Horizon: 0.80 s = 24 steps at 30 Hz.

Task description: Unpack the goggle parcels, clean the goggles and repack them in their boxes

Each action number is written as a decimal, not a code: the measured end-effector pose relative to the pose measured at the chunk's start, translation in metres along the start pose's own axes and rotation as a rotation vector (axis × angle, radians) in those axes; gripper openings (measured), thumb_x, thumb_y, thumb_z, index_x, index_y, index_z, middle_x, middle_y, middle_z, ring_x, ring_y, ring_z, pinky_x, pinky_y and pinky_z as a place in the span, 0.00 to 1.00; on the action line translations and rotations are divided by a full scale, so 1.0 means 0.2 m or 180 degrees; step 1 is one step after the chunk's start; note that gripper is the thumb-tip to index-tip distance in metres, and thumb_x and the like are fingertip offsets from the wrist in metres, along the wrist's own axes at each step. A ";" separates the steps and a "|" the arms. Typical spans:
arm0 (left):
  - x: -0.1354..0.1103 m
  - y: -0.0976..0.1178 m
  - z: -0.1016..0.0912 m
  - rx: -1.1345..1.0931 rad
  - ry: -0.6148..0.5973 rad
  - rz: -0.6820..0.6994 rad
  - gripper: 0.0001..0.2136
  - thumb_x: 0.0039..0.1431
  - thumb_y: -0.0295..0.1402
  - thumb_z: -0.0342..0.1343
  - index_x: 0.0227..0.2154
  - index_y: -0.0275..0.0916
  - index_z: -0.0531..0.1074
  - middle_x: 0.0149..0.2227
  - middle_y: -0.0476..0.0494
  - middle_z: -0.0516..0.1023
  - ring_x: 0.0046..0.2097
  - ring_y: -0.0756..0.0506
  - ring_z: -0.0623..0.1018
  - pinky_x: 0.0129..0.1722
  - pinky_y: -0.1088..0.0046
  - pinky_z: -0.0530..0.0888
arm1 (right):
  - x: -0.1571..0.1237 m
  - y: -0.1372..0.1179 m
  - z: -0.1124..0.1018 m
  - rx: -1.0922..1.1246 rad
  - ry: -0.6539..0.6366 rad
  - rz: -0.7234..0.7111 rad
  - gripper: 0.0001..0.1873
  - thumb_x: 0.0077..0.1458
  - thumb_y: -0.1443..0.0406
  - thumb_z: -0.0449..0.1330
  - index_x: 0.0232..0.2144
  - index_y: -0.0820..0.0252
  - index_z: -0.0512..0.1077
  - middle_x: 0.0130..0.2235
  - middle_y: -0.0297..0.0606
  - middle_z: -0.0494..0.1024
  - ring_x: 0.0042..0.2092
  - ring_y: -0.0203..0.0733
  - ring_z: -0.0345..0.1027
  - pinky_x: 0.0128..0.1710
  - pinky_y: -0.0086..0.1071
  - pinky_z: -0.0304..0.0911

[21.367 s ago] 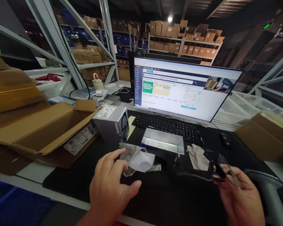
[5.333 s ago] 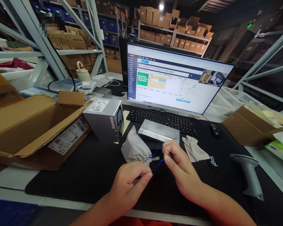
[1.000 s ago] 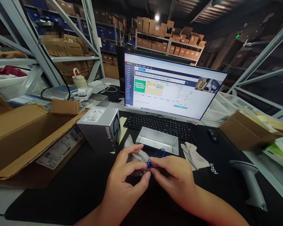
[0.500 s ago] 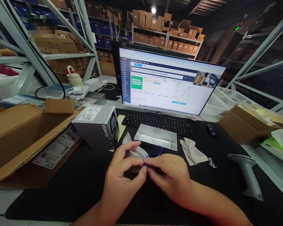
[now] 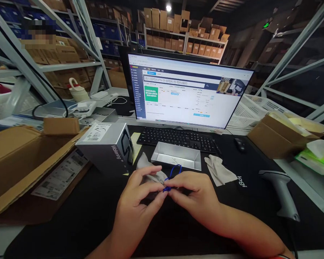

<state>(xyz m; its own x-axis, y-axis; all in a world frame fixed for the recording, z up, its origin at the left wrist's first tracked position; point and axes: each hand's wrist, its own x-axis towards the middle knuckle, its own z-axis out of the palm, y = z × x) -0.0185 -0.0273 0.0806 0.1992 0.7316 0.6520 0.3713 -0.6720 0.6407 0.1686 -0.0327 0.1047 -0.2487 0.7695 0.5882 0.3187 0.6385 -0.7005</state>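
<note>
Both my hands meet over the black desk mat (image 5: 78, 212). My left hand (image 5: 139, 196) pinches the neck of a small grey drawstring pouch (image 5: 147, 169). My right hand (image 5: 194, 196) pinches the pouch's blue cord (image 5: 172, 174) right at the gathered opening; a loop of cord stands up behind my fingers. The pouch's body lies on the mat beyond my left fingers. A shallow silver box tray (image 5: 176, 155) sits just behind, and a silver product box (image 5: 105, 147) stands to the left.
A grey cloth (image 5: 218, 169) lies right of the tray. Keyboard (image 5: 178, 138), monitor (image 5: 186, 91) and mouse (image 5: 240, 144) are behind. An open cardboard carton (image 5: 24, 158) fills the left, another carton (image 5: 275, 138) the right. A barcode scanner (image 5: 282, 192) lies at right.
My fingers keep working the blue cord at the pouch's mouth; the cord loop has shifted slightly. The view has drifted a little right and up.
</note>
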 end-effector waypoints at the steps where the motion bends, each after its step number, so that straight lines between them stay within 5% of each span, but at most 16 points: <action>1: 0.00 0.00 0.00 -0.0019 0.0000 0.0017 0.07 0.62 0.25 0.59 0.36 0.46 0.76 0.53 0.51 0.73 0.54 0.50 0.75 0.52 0.77 0.71 | 0.00 0.00 0.00 0.0008 0.0014 -0.0055 0.13 0.52 0.76 0.67 0.40 0.63 0.83 0.35 0.40 0.85 0.36 0.35 0.79 0.39 0.22 0.71; 8: -0.02 0.00 0.02 0.0180 0.0349 0.0013 0.05 0.60 0.25 0.62 0.37 0.43 0.75 0.50 0.48 0.73 0.52 0.49 0.75 0.53 0.76 0.71 | -0.02 0.03 0.03 0.0193 0.0035 -0.0056 0.15 0.55 0.76 0.65 0.44 0.61 0.82 0.36 0.41 0.85 0.37 0.36 0.79 0.39 0.23 0.72; 12: -0.02 0.02 0.04 0.0550 0.0876 0.0551 0.11 0.57 0.21 0.65 0.41 0.38 0.73 0.49 0.44 0.72 0.47 0.49 0.75 0.52 0.71 0.73 | -0.02 0.03 0.04 0.0213 0.0079 0.0009 0.16 0.54 0.76 0.65 0.44 0.59 0.82 0.35 0.41 0.84 0.36 0.36 0.78 0.38 0.24 0.72; 15: -0.02 0.03 0.04 0.0711 0.0861 0.0863 0.12 0.58 0.16 0.61 0.39 0.39 0.76 0.49 0.46 0.70 0.43 0.53 0.75 0.53 0.71 0.72 | -0.03 0.03 0.04 0.0234 0.0063 -0.0013 0.17 0.55 0.76 0.65 0.46 0.57 0.82 0.36 0.40 0.84 0.36 0.35 0.78 0.38 0.24 0.71; 24: -0.02 0.03 0.03 0.0690 0.0694 0.0743 0.09 0.59 0.18 0.62 0.38 0.37 0.79 0.46 0.47 0.75 0.41 0.54 0.76 0.45 0.81 0.76 | -0.03 0.02 0.04 0.0389 -0.0091 0.0294 0.19 0.57 0.74 0.64 0.48 0.49 0.80 0.36 0.37 0.83 0.36 0.35 0.76 0.36 0.25 0.69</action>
<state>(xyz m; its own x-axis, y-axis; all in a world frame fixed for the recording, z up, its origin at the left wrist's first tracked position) -0.0120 -0.0339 0.0787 0.1122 0.5045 0.8561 0.5265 -0.7608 0.3793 0.1648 -0.0342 0.0959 -0.2501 0.8240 0.5084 0.2283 0.5604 -0.7961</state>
